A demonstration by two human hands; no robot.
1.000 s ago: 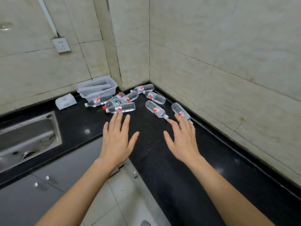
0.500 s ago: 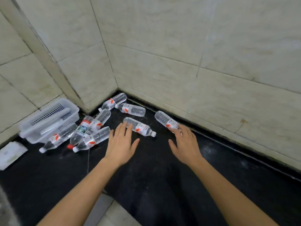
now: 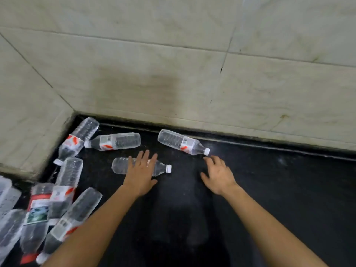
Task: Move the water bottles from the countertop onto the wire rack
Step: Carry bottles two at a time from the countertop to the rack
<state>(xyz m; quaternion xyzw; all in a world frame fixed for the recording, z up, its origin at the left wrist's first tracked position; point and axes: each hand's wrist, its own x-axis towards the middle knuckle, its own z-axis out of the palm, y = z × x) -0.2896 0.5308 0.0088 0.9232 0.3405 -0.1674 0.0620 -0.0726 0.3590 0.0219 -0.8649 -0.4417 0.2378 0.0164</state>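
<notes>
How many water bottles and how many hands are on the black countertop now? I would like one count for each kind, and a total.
Water bottles: 8, one of them cut off by the left edge of the picture
Hands: 2, the left hand and the right hand
Total: 10

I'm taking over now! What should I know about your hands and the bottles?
Left hand: open, fingers flat over the middle bottle, no grip yet.
Right hand: open, fingertips near the cap of the bottle by the wall.
Other bottles lie on the countertop, in the corner and heaped left.
Wire rack out of view; all visible bottles still to move.
</notes>
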